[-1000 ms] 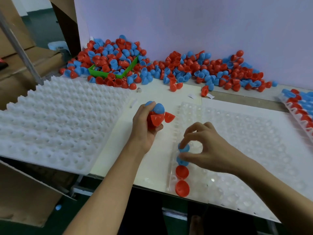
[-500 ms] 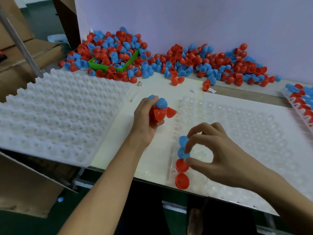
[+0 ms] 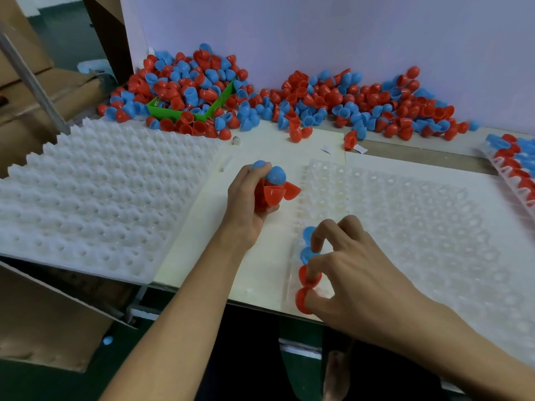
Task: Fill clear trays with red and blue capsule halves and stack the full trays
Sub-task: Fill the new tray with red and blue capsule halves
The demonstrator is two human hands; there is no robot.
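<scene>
1. White bench [image 3: 260, 273] carries everything; stack of white dimpled trays [image 3: 95, 204] overhangs its left edge.
2. Clear tray [image 3: 419, 227] lies along the front edge at the right, nearly all pockets bare.
3. Loose pile of red and blue capsule halves [image 3: 289, 96] runs along the back edge, burying a green bin [image 3: 173, 112].
4. Filled tray [image 3: 518, 166] sits at the right edge.
5. Right hand [image 3: 356, 282]: fingers curled, tips on the four halves in the tray's left column [image 3: 307, 273], two blue behind two red.
6. Left hand [image 3: 249, 206]: gripping a handful of halves [image 3: 273, 186] above the bench, just left of the clear tray.
</scene>
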